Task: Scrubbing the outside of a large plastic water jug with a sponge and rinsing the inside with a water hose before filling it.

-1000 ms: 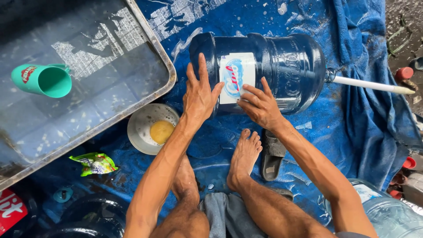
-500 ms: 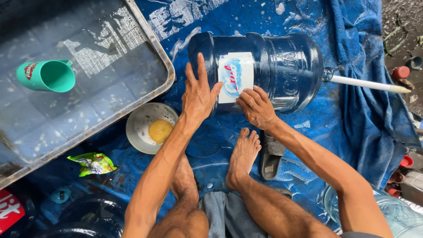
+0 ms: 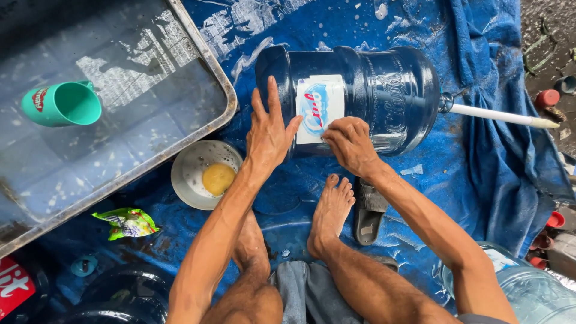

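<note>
Fingers of my left hand (image 3: pixel 270 135) are spread wide and pressed flat on the side of the big blue water jug (image 3: pixel 360 99), holding nothing, just steadying it near its base end. On my right hand (image 3: pixel 351 144) the fingers are curled in tight, tips working at the lower edge of the white label (image 3: pixel 320 108). That jug lies on its side on the wet blue tarp (image 3: pixel 480 180), a white pipe (image 3: pixel 498 115) in its neck. As I judge it, the label sits mostly flat and whole, so its lower edge is what remains. Beside my left forearm is a metal bowl (image 3: pixel 192 174) holding a yellow sponge (image 3: pixel 218 179), untouched now.
</note>
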